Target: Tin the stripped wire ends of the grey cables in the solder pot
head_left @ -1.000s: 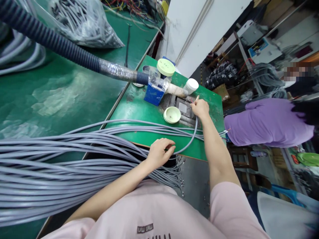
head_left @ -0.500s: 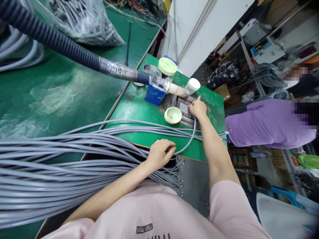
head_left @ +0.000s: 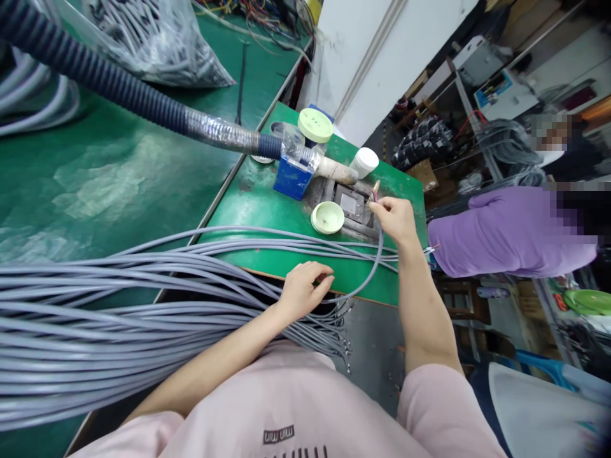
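Note:
My right hand (head_left: pixel 396 219) pinches the end of a grey cable (head_left: pixel 373 272); thin stripped wires show by its fingertips. It is just right of a dark metal block with a silvery square face (head_left: pixel 349 203), which looks like a solder pot. From that hand the cable bends down and left toward my left hand (head_left: pixel 304 287). My left hand rests over the grey cable bundle (head_left: pixel 181 321) at the table's front edge, fingers loosely bent, thumb apart. Left of the pot stands a pale green bowl (head_left: pixel 327 217). Whether my left palm touches the cable is hidden.
A ribbed hose (head_left: pixel 143 102) crosses to a blue box (head_left: pixel 292 178), its pale nozzle (head_left: pixel 337 170) near the pot. A white container (head_left: pixel 364 163) and pale green lid (head_left: pixel 316 124) are behind. A bag of cables (head_left: pixel 157 48) lies upper left. A person in purple (head_left: pixel 496 232) is at right.
My right hand has drawn back slightly to the right from the pot, taking the cable end along. My left hand stays nearly in place; the whole view has shifted a little.

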### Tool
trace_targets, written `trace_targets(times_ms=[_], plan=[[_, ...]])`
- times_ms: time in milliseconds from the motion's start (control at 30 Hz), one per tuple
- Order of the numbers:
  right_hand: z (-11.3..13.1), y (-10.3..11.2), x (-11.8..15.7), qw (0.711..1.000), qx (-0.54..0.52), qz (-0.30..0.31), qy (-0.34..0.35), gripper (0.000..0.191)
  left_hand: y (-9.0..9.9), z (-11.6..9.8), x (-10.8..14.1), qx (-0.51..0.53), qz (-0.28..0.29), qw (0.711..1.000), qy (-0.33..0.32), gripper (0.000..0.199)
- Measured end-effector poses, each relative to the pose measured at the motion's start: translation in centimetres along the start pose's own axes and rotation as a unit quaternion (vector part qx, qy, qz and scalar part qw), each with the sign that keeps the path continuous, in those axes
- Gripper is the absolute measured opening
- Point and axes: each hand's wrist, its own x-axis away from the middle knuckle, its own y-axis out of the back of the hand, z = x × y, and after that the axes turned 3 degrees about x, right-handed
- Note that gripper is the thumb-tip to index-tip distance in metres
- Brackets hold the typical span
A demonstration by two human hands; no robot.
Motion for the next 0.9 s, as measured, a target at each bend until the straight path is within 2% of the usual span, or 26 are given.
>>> trace_targets(times_ms=[100,167,233,300,400,467,533,667,733,833,900], plan=[[1.5,0.9,3.9,0.99,-0.137,-0.007,0.019,0.029,0.0,-0.2,-0.2,0.093,-0.025,0.995,0.027,0.009],[2.6,1.0,6.5,0.979,-0.2,-0.004,0.022,0.029,-0.1,-0.4,-0.5,0.202,-0.043,0.976,0.069,0.011],[3.8,0.7,8.9,0.967,-0.254,-0.003,0.018,0.028,-0.3,-0.6,-0.7,0.328,-0.048,0.936,0.12,0.019],[4.8,0.0,10.9,0.952,-0.307,-0.005,0.007,0.027,-0.8,-1.0,-0.9,0.441,-0.051,0.882,0.156,0.031],[6.1,-1.2,13.0,0.926,-0.377,-0.008,-0.021,0.025,-1.7,-1.9,-0.8,0.547,-0.077,0.817,0.165,0.036],[6.7,-1.9,13.9,0.911,-0.412,-0.006,-0.038,0.025,-2.2,-2.6,-0.7,0.575,-0.104,0.795,0.164,0.03],[7.0,-2.4,14.4,0.898,-0.438,0.001,-0.052,0.027,-2.4,-3.2,-0.5,0.578,-0.131,0.788,0.166,0.026],[7.0,-3.0,15.2,0.854,-0.512,0.052,-0.078,0.023,-2.0,-3.6,-0.4,0.547,-0.17,0.802,0.17,0.023],[6.7,-3.3,15.8,0.823,-0.556,0.089,-0.08,0.018,-1.4,-3.4,-0.3,0.497,-0.196,0.833,0.142,0.017],[6.4,-3.5,16.9,0.776,-0.617,0.096,-0.09,0.026,-0.7,-3.0,0.1,0.361,-0.191,0.913,0.018,0.007],[6.4,-3.5,17.4,0.746,-0.652,0.084,-0.108,0.029,-0.5,-2.6,0.4,0.292,-0.154,0.942,-0.062,0.007]])
